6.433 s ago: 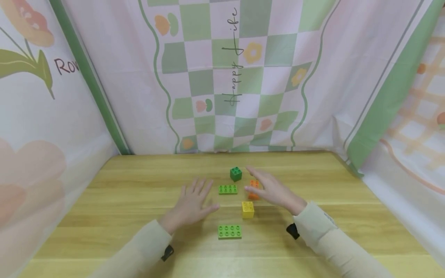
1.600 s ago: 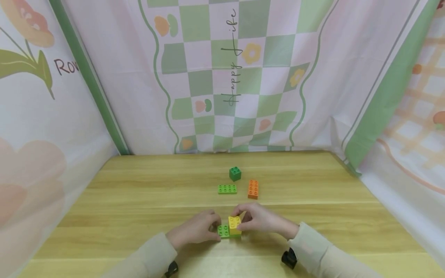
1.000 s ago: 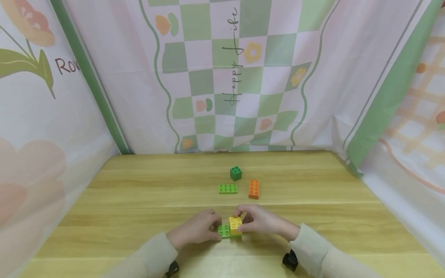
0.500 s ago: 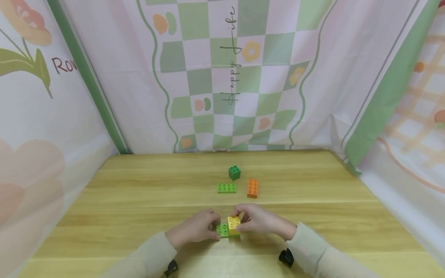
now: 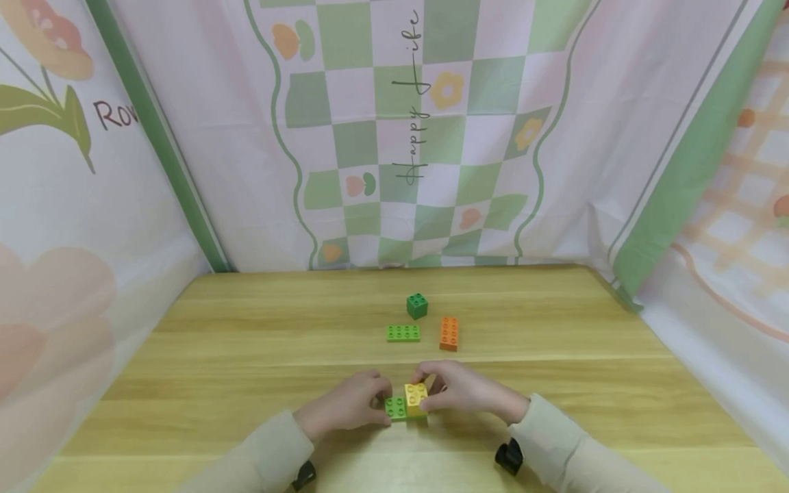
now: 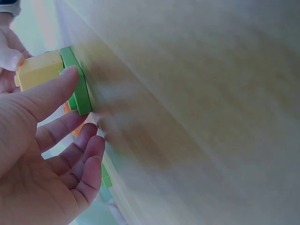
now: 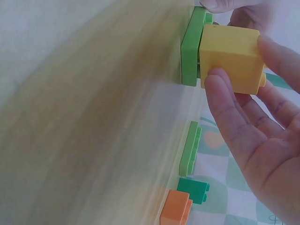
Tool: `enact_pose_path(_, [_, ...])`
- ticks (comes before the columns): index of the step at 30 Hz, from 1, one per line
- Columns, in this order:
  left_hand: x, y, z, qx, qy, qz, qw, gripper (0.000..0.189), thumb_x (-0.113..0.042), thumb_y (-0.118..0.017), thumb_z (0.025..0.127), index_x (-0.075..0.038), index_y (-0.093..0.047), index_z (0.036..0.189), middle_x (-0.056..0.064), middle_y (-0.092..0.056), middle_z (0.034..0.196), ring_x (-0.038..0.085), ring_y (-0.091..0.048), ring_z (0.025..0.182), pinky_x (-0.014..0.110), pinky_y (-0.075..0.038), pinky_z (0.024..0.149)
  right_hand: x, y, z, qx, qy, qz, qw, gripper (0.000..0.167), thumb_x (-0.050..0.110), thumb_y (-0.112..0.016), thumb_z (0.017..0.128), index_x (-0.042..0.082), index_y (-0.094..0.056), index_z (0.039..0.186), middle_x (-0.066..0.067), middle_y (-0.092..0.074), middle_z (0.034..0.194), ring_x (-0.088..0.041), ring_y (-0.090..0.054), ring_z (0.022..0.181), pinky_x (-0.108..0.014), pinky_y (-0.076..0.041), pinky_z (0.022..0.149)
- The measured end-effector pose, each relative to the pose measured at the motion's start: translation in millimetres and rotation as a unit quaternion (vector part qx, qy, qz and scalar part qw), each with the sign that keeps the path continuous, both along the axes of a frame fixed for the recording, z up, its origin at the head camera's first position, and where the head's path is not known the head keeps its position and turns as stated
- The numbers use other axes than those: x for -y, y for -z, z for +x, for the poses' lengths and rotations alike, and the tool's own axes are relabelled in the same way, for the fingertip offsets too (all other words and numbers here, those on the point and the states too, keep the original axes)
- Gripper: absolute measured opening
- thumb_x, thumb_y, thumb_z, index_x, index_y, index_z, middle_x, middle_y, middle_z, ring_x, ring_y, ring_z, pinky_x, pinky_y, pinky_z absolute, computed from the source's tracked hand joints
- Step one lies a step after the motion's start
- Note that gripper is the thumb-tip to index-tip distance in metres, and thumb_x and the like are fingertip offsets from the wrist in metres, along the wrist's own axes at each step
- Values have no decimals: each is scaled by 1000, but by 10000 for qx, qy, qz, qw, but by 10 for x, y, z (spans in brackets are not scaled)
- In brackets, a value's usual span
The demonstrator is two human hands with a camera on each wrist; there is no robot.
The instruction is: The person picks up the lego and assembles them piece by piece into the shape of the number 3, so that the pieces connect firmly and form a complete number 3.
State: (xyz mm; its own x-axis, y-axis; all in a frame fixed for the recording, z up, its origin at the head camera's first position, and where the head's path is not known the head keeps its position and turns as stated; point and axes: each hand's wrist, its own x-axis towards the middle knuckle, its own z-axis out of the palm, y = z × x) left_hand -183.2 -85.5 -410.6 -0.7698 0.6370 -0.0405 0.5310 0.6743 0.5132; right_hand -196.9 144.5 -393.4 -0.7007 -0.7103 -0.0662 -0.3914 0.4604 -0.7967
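Near the front of the table, a flat light-green building brick (image 5: 395, 408) lies with its studs up. On its right half sits a square yellow brick (image 5: 416, 399); a thin gap shows between the two in the right wrist view. My left hand (image 5: 346, 405) pinches the green brick's left end, thumb in front and fingers behind. With thumb and fingers, my right hand (image 5: 471, 392) grips the yellow brick (image 7: 232, 58). The left wrist view shows the thumb across the edge of the green brick (image 6: 80, 89).
Farther back lie a second flat light-green brick (image 5: 403, 333), an orange brick (image 5: 449, 333) and a square dark-green brick (image 5: 417, 306). The wooden table (image 5: 277, 322) ends at a printed curtain (image 5: 407, 150), with more cloth at both sides.
At first both hands hovered spread over the table and the yellow brick stood apart. My right hand then brought it onto the green brick, which my left hand took hold of. Lately almost nothing moves.
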Motion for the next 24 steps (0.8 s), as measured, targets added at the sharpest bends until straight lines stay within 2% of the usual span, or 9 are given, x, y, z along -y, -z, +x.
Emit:
enact_pose_path(6, [0, -1, 6, 7, -8, -27, 10000, 26, -23, -75, 74, -11, -63, 94, -7, -49, 83, 6, -47, 72, 20, -42, 63, -5, -22, 3, 58, 28, -3, 10000, 26, 13, -69, 82, 9, -59, 106, 0, -58, 104, -14, -60, 77, -28, -49, 69])
enact_pose_path(12, [-2, -1, 13, -17, -30, -53, 10000, 27, -24, -75, 74, -12, -63, 94, -7, -50, 83, 7, -48, 73, 20, -42, 64, -41, -44, -13, -6, -75, -48, 10000, 36, 15, -69, 81, 3, -58, 113, -2, -58, 105, -15, -59, 80, -28, -49, 71])
enact_pose_path(19, [-6, -13, 28, -61, -41, -91, 9999, 29, -24, -75, 73, -11, -63, 95, -6, -50, 83, 7, -48, 73, 20, -43, 64, -130, -135, -81, -280, -7, -96, 9996, 43, 17, -70, 81, 0, -55, 118, -14, -57, 108, -19, -59, 85, -31, -48, 76])
enact_pose_path(24, [-9, -9, 32, -59, -53, -103, 9999, 29, -25, -75, 73, -10, -63, 96, -6, -50, 84, 7, -49, 73, 21, -43, 64, -200, -194, -148, -310, 103, -73, 9994, 46, 17, -69, 82, 1, -53, 122, -15, -55, 111, -21, -58, 88, -36, -47, 78])
